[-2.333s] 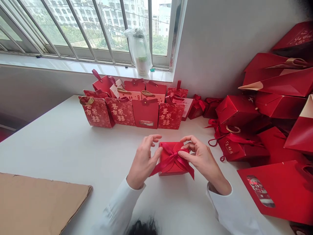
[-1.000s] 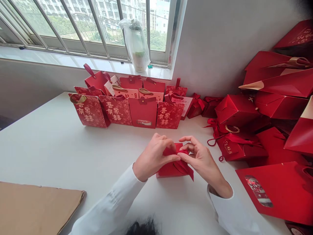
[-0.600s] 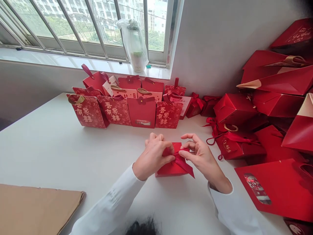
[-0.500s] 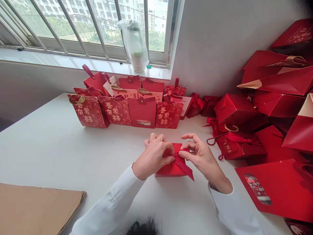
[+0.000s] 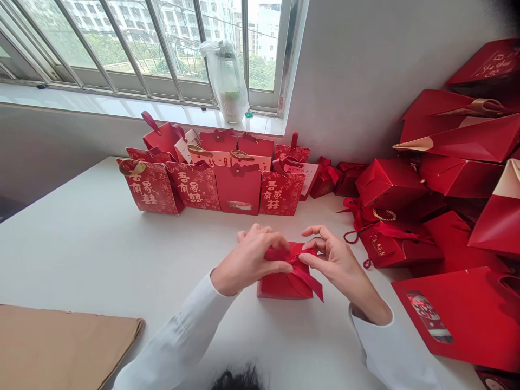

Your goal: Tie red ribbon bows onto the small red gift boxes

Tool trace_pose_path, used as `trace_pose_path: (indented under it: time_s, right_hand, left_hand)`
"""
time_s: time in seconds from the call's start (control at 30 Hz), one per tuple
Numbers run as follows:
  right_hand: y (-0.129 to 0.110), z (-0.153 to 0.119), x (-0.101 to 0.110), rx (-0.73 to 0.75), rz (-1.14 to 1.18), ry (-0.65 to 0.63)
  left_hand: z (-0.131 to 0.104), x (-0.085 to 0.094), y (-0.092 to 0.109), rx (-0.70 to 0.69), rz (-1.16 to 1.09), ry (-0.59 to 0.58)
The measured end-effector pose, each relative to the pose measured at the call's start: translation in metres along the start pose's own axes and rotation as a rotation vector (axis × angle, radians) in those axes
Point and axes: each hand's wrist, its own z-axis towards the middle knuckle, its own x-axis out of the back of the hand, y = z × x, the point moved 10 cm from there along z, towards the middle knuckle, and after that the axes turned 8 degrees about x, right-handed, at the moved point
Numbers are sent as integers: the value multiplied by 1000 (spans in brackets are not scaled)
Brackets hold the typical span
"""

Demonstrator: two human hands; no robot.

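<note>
A small red box point(image 5: 280, 287) sits on the white table in front of me, with a dark red ribbon point(image 5: 306, 277) knotted on top and one tail hanging over its right side. My left hand point(image 5: 255, 257) is at the box's left, thumb and curled fingers closed round ribbon at the knot. From the right, my right hand point(image 5: 331, 260) pinches a ribbon loop between thumb and forefinger, its other fingers curved above. Part of the box top is hidden under my left hand.
Several upright red gift bags point(image 5: 239, 189) line the table's back by the wall. Red boxes and bags point(image 5: 390, 184) are piled at the right. Brown cardboard point(image 5: 60, 346) lies front left. A plastic-wrapped cup point(image 5: 231, 92) stands on the windowsill point(image 5: 179, 114).
My left hand has shifted slightly left, its thumb now straighter, uncovering more of the box top. The right hand keeps its pinch. The whole view has moved a little.
</note>
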Motion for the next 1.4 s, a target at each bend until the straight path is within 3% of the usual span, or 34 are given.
trace_pose_path:
  time_s: [0.07,0.2,0.33,0.5,0.83,1.07,1.23,1.4]
  right_hand:
    - [-4,0,4,21,-60,10]
    - [-29,-5,20,158,-320,153]
    - [-49,-10,4,268,-463,126]
    - [-43,-10,-23,236,-465,2]
    - [-33,-8,-27,171,-488,-42]
    - [-33,-7,-26,139,-476,-70]
    - [-30,-7,-23,126,-423,-121]
    - [-28,-6,-24,123,-406,-155]
  left_hand:
    - [-1,9,-5,-4,-38,13]
    - [-2,17,-17,31,-19,-13]
    - [-2,14,-15,-3,14,-45]
    - [-1,13,-13,-2,10,-35]
    - [8,11,-13,50,14,21]
    - [9,5,-16,35,-155,-70]
    - [-2,8,-4,-43,-320,-202]
    - [-8,-4,7,-79,-583,-381]
